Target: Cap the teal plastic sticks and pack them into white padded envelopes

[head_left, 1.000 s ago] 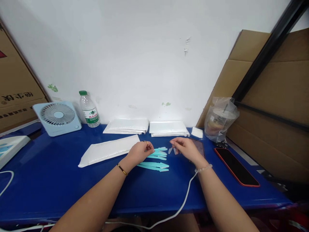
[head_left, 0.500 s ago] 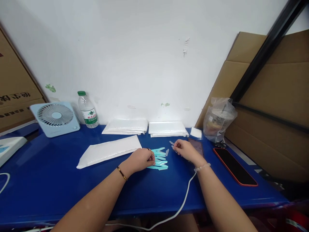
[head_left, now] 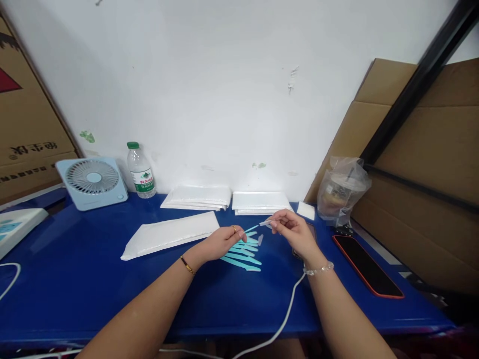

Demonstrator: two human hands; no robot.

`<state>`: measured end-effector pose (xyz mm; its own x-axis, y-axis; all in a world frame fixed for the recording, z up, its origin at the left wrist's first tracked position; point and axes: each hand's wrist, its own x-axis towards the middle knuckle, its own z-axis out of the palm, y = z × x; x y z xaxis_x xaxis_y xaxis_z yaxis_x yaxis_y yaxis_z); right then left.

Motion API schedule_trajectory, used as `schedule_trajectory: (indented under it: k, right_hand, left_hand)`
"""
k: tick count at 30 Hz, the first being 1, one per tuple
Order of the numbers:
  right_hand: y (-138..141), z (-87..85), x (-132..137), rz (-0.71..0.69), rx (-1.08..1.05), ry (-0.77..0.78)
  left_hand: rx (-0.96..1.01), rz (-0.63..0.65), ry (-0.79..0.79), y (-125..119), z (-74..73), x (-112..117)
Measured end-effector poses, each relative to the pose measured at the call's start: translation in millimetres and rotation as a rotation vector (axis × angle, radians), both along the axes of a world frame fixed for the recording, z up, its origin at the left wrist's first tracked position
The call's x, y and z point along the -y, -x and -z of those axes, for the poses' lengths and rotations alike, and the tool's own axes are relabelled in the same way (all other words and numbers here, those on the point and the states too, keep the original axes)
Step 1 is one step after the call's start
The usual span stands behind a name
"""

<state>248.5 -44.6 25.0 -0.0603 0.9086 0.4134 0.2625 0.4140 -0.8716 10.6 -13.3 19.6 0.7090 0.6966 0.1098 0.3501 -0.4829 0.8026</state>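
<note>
My left hand is closed on a slim turquoise eyebrow razor, its end pointing right. Between the fingertips of my right hand is a small clear plastic cap, close to the end of that razor; whether they touch I cannot tell. Several more turquoise razors lie fanned out on the blue table below my left hand, which hides part of them. Beside them rests a loose clear cap.
A white padded envelope lies left of my hands. Two stacks of envelopes are along the wall. A fan and a water bottle stand left; a bagged drink and phone are right. A white cable crosses the front.
My left hand has lifted a razor and turned it toward my right hand. My right hand has brought a cap near its end. The razors on the table are more spread out.
</note>
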Motion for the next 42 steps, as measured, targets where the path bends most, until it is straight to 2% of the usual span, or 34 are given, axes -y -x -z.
schedule_trajectory:
  k: [10, 15, 17, 20, 22, 25, 28, 30, 32, 36, 39, 42]
  right_hand:
    - [4.0, 3.9, -1.5, -0.073, 0.031, 0.038]
    - [9.7, 10.0, -2.9, -0.158, 0.084, 0.097]
    - [10.3, 11.7, -4.1, -0.152, 0.109, 0.104]
    - [7.0, 15.2, -8.1, -0.117, 0.179, 0.133]
    - [0.8, 19.6, -13.0, -0.084, 0.266, 0.171]
    - [-13.7, 28.5, -22.7, 0.103, 0.421, 0.167]
    - [-26.6, 36.8, -32.3, 0.345, 0.62, 0.061]
    - [-28.4, 40.9, -37.1, 0.363, 0.765, 0.024]
    - [-23.8, 43.8, -40.3, 0.312, 0.875, 0.043]
    - [-9.8, 46.0, -40.9, 0.333, 0.998, 0.085]
    - [-9.4, 44.3, -37.9, 0.37, 0.913, 0.084]
    - [-16.1, 39.8, -33.9, 0.29, 0.562, 0.099]
  left_hand:
    - [0.012, 0.026, 0.054, -0.4, -6.8, 3.6]
    - [-0.022, 0.062, 0.034, -1.9, 0.9, 2.4]
    - [-0.038, 0.035, -0.014, -1.9, 4.6, 0.9]
    - [-0.038, -0.141, -0.216, 0.4, 6.5, -1.8]
    - [-0.089, -0.195, -0.314, 2.8, 5.8, -3.5]
    - [-0.265, -0.065, -0.316, 4.5, 6.3, -4.7]
    - [-0.395, 0.014, -0.319, 2.0, 10.5, -4.0]
    - [-0.427, 0.013, -0.323, -0.5, 13.6, -3.2]
    - [-0.441, 0.004, -0.318, -2.3, 15.5, -2.1]
    - [-0.389, -0.016, -0.295, -2.1, 14.8, -0.1]
    - [-0.245, -0.055, -0.214, -0.6, 12.8, -0.7]
    - [-0.073, -0.12, -0.041, 0.4, 12.7, -4.7]
